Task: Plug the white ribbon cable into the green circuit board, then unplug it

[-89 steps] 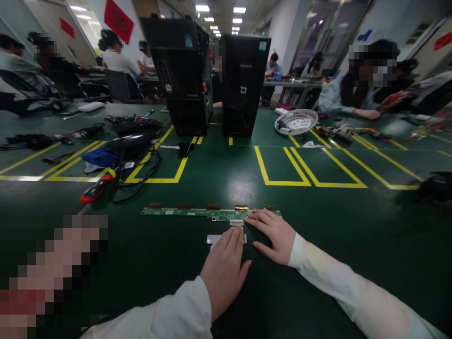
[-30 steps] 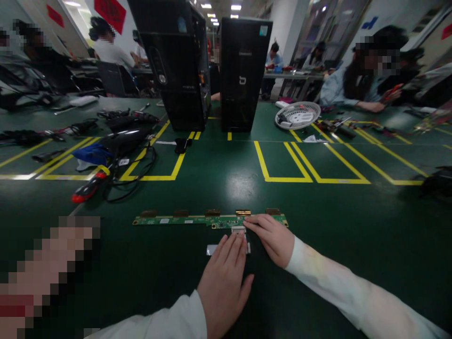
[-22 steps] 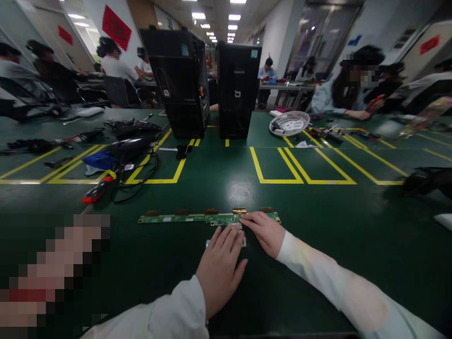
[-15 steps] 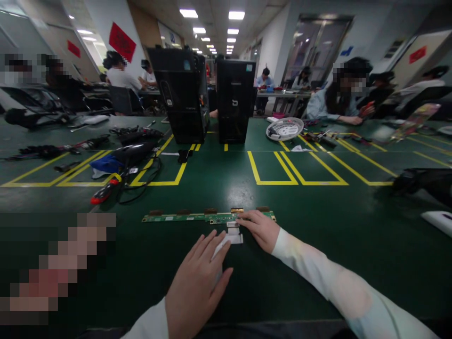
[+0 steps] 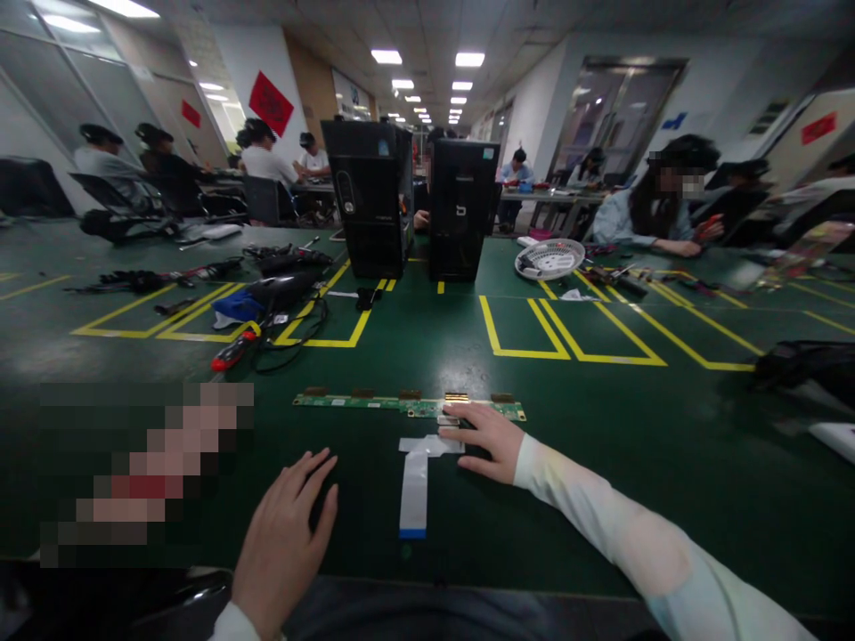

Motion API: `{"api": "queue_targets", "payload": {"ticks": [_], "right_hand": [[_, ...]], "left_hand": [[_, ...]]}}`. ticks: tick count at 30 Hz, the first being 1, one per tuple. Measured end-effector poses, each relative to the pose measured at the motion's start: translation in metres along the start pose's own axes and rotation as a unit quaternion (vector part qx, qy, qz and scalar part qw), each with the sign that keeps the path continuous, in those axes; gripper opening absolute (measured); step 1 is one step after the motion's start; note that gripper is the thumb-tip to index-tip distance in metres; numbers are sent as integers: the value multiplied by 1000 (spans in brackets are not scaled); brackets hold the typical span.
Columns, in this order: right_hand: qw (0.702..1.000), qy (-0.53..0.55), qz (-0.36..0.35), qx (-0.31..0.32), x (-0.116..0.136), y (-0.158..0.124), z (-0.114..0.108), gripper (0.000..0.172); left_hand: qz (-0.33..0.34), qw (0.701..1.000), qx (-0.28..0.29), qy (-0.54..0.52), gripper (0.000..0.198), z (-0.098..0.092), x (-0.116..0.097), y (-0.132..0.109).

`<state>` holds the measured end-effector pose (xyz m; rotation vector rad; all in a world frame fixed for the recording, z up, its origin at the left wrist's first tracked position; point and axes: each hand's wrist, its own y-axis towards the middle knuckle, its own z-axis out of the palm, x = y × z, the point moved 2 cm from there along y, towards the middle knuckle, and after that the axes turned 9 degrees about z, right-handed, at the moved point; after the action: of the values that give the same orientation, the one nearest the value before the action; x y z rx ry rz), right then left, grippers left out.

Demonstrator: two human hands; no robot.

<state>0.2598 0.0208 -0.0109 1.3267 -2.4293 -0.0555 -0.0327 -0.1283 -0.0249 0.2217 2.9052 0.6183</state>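
A long, narrow green circuit board (image 5: 357,403) lies across the table in front of me, with brown and gold tabs along its far edge. From its right part a white flat ribbon cable (image 5: 414,490) bends toward me and ends in a blue strip. My right hand (image 5: 486,438) rests at the board and the cable's connector end, fingers stretched out; its fingertips cover part of the joint. Left of the cable, my left hand (image 5: 287,521) hovers or lies over the table, fingers apart and holding nothing. Whether it touches the tabletop I cannot tell.
Two black computer towers (image 5: 370,200) stand at the back. A red-and-black screwdriver (image 5: 233,351) lies left, by a black hair-dryer-like tool (image 5: 284,289) and cords. A round white grille (image 5: 549,259) lies back right. A co-worker (image 5: 668,200) sits beyond it. Yellow tape marks the green table.
My left hand has moved left and toward me, off the ribbon cable, which now shows in full. My right hand stays at the board, its fingers more spread. The view has shifted.
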Motion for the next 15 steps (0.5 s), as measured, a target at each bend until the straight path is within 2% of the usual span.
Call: {"api": "queue_targets", "payload": {"ticks": [8,12,15], "right_hand": [[1000,-11,22,11,1,-14,-4,53],[998,-38,50,-2,2,-38,-8,53],[993,-68,88,-29,-1,-66,-10,54]], "left_hand": [[-4,1000,-6,2,40,-1,-5,1],[-3,1000,-16,-4,38,-2,-6,1],[-6,1000,-22,-3,38,-3,-7,1]]}}
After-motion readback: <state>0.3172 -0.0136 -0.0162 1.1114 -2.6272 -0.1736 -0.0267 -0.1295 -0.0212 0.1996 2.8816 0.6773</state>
